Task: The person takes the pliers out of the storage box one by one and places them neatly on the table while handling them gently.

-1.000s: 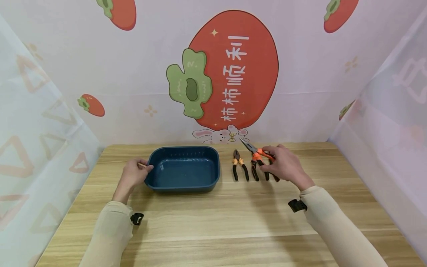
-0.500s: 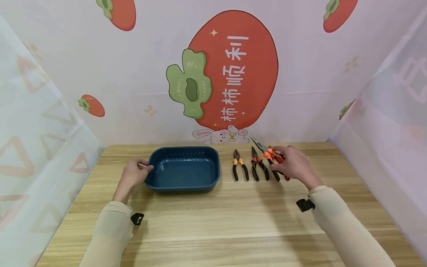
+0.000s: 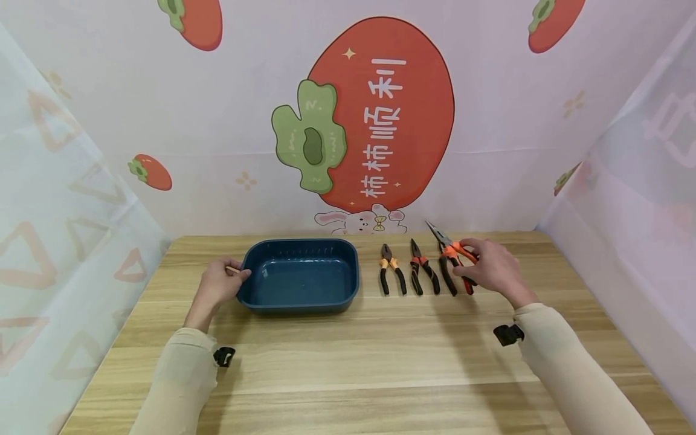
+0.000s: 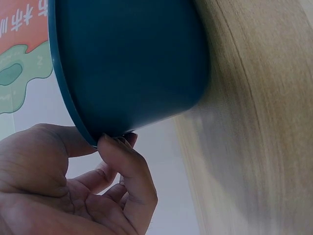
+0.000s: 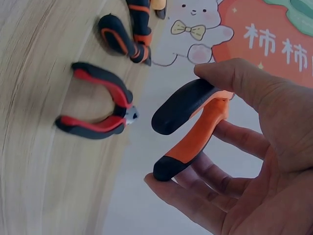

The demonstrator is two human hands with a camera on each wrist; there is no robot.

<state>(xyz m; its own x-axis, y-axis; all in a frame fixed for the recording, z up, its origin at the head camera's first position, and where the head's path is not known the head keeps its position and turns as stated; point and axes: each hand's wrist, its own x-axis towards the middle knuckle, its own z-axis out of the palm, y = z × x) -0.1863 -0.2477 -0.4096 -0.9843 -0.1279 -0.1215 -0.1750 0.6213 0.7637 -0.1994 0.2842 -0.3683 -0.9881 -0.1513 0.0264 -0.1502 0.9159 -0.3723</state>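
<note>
In the head view my left hand (image 3: pixel 216 284) pinches the left end of a dark blue rectangular basin (image 3: pixel 299 307), thumb and fingers at its rim. The left wrist view shows that thumb against the outer wall (image 4: pixel 132 73). My right hand (image 3: pixel 496 266) holds long-nose pliers (image 3: pixel 450 248) by their orange and black handles, nose pointing up and left. These handles (image 5: pixel 193 139) stand apart between thumb and fingers in the right wrist view. Below lie red and black cutting pliers (image 5: pixel 105 83) on the table, partly covered by the held pair in the head view.
Left of the held pair, long-nose pliers with black and red handles (image 3: pixel 424 269) lie on the wooden table (image 3: pixel 348 374). Pliers with black and yellow handles (image 3: pixel 391 269) lie nearer the basin. A printed cloth (image 3: pixel 217 121) hangs behind the table's back edge.
My right hand has carried the long-nose pliers to the right, uncovering the black and red pliers on the table. My left hand and the basin have stayed put.
</note>
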